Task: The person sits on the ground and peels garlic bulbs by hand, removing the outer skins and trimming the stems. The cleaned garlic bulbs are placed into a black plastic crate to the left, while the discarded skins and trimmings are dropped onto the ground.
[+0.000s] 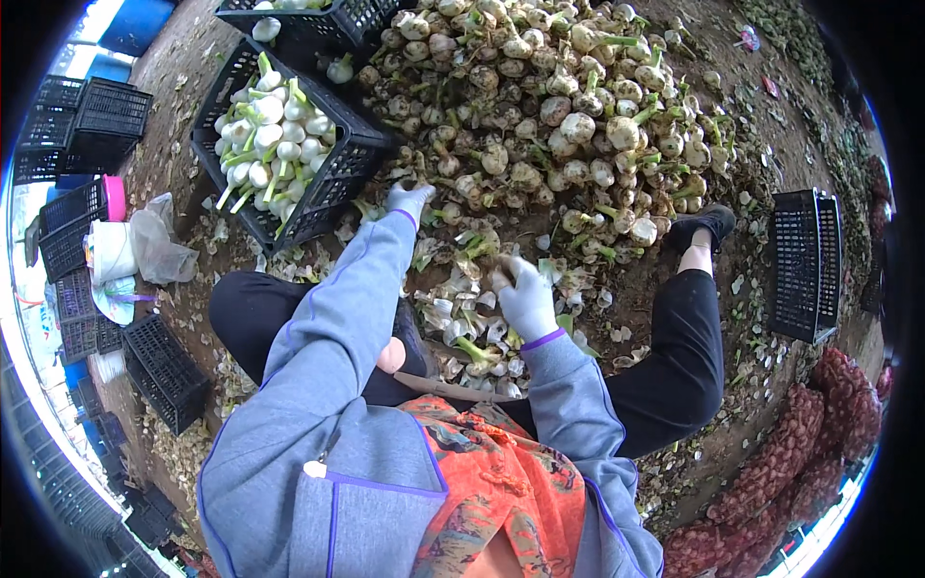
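My left hand, in a pale glove, reaches to the near left edge of a large heap of unpeeled garlic bulbs; its fingertips are at a bulb, and whether they grip it is unclear. Nearer to me my right hand, gloved too, is raised over a litter of garlic skins, its fingers curled and partly blurred; I cannot tell whether something small is in them. Left of the heap, a black plastic crate holds clean white garlic bulbs with green stems.
Another black crate with bulbs stands at the top. An upright black crate is at the right, above red mesh sacks of garlic. At the left are a fallen-over-looking crate, a white bucket and a plastic bag. My legs flank the skins.
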The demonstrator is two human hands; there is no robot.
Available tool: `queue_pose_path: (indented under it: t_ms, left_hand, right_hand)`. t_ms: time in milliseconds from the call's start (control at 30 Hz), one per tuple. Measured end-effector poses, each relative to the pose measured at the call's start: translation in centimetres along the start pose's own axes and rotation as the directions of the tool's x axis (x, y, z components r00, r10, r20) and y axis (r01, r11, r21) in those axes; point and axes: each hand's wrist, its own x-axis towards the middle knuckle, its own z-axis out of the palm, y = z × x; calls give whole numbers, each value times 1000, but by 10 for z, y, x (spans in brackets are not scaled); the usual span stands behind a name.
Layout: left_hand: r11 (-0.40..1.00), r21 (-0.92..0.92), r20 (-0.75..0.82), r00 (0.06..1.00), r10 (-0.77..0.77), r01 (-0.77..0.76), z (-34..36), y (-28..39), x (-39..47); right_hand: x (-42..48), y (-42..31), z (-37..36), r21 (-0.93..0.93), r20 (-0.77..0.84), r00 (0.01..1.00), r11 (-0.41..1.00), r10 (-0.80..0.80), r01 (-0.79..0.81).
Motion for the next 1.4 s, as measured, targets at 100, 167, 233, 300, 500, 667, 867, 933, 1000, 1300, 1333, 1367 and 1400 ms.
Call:
queue_pose_path:
  t_ms: [100,167,233,300,500,667,867,933,1000,1300,1333,1367,1400]
  left_hand:
    - [985,-166,228,970,88,-50,13,59,-100]
    - [876,-200,254,840,479,-439,13,57,-151]
    - [570,207,369,603,707,-795,-1,90,-217]
    - [491,56,410,469,783,-869,-12,97,-253]
    - [729,-456,465,561,685,-511,-28,82,-295]
    - [713,-451,432,568,701,-537,-42,71,-316]
    - [764,-509,455,629,630,-396,-53,67,-330]
    - [738,-519,418,625,659,-431,-54,65,-332]
    - [729,-544,422,615,666,-415,-57,66,-339]
    - [743,-668,530,676,512,-40,-57,71,-353]
    - [727,-665,468,665,582,-169,-53,65,-348]
    - [699,-652,407,642,650,-295,-50,60,-342]
    - [639,-608,354,559,750,-471,-49,64,-341]
  right_hand:
    - [16,-1,-3,294,-167,984,956,62,-11]
    - [19,-16,-5,502,-246,963,864,108,32]
    - [23,-5,-13,332,-314,949,940,28,82]
    - [15,-10,-17,725,-216,964,686,154,53]
    - [-25,-12,-30,965,56,995,253,82,-75]
    - [-54,-29,-32,946,75,997,314,20,-77]
    - [-69,-24,-36,850,-18,991,521,-132,85]
    - [-72,-23,-36,771,-85,974,605,-211,199]
    - [-77,-24,-38,684,-123,953,672,-277,283]
    - [-82,-14,-48,266,-269,817,776,-510,572]
    - [-83,-17,-46,548,-231,884,696,-407,464]
    - [-83,-20,-43,777,-157,936,546,-315,314]
    - [-84,-22,-42,929,-57,970,343,-238,138]
